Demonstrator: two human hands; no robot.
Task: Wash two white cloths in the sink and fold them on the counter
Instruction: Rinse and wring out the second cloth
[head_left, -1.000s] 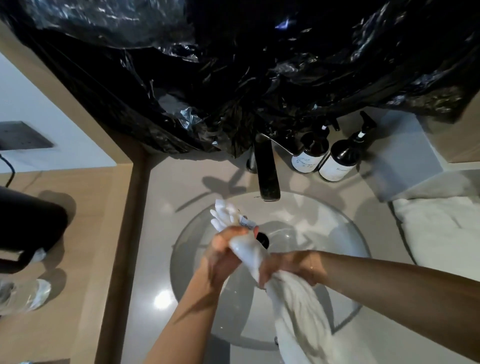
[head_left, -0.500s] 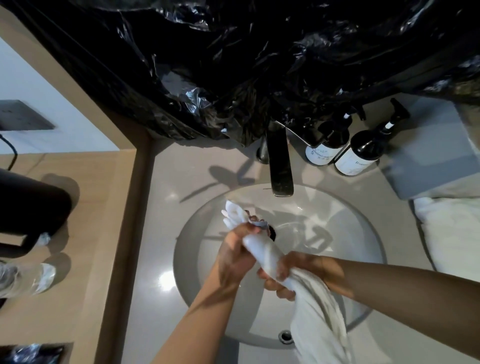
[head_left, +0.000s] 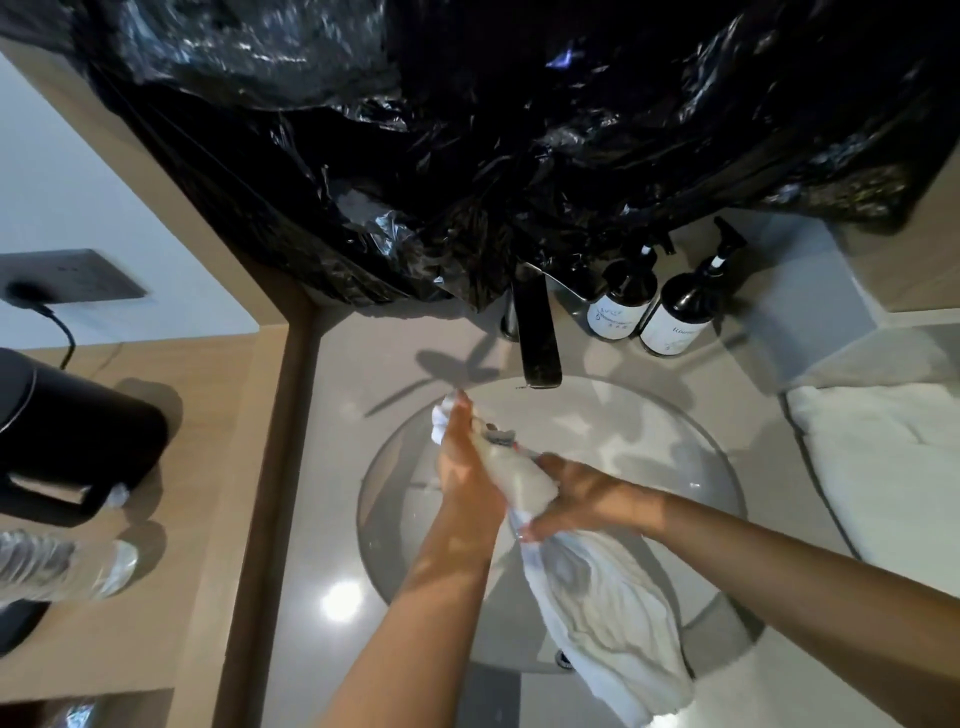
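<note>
Cloth, white and wet (head_left: 524, 480), sits twisted mid-frame over the round white sink (head_left: 717, 467), my left hand (head_left: 465, 457) gripping its upper end and my right hand (head_left: 576, 493) clenched round the middle. I judge it soft, limp, water-heavy, so I'd hold the tight twist, not the loose tail.

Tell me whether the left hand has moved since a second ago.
Yes. The left hand has moved up the cloth, closer to the faucet.

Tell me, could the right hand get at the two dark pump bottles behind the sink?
Probably yes, once it lets go. The right hand grips the twisted white cloth, but nothing stands between it and the dark pump bottles.
</note>
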